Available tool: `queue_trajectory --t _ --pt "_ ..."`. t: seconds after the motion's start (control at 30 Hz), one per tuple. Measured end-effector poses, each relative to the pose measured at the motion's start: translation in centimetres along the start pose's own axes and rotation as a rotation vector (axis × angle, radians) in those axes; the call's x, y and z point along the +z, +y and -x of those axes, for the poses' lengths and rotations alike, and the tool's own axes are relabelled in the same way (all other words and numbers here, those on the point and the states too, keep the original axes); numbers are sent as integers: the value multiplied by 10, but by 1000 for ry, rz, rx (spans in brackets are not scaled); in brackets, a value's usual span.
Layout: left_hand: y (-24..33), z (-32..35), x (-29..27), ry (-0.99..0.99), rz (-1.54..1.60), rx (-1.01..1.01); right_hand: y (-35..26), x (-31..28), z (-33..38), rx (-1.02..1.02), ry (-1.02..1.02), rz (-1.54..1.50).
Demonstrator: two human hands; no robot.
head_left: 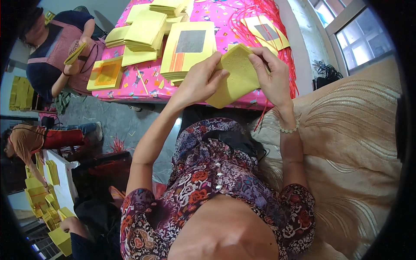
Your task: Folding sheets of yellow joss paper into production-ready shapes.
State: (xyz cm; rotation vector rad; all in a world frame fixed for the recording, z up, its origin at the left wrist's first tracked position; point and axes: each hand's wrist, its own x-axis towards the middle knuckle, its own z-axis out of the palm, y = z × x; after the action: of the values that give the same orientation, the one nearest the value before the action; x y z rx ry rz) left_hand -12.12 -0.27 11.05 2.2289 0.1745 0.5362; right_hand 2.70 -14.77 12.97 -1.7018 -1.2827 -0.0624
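A sheet of yellow paper [236, 80], its top folded toward a blunt point, is held up over the near edge of the pink table. My left hand [200, 80] pinches its left side, the thumb lying along the face. At the upper right corner, my right hand [272, 73] grips the paper between thumb and fingers; a beaded bracelet circles that wrist. Just beyond my left hand lies a stack of yellow paper [170, 56] with a silver square [190, 41] and orange marks on top. Another yellow sheet with a grey patch [260, 31] lies past my right hand.
More yellow stacks [145, 30] cover the left of the pink tablecloth [149, 84]. Red strings [284, 56] hang over its right edge. A patterned beige sofa cover [346, 117] is at my right. Across the table's left corner sits a person [60, 43] holding yellow paper; others work lower left.
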Motion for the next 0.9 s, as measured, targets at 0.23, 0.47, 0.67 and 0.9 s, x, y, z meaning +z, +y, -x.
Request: queue_trajectory --t 0.23,0.47,0.67,0.9 --pt "-9 5 17 245 487 -92 8 30 25 107 181 -661" --pt "7 5 36 342 760 -118 1 52 43 212 149 -651" --pt "11 6 37 370 738 -114 -1 52 42 206 168 -586" --pt "7 10 38 400 741 -79 5 44 38 181 94 -642"
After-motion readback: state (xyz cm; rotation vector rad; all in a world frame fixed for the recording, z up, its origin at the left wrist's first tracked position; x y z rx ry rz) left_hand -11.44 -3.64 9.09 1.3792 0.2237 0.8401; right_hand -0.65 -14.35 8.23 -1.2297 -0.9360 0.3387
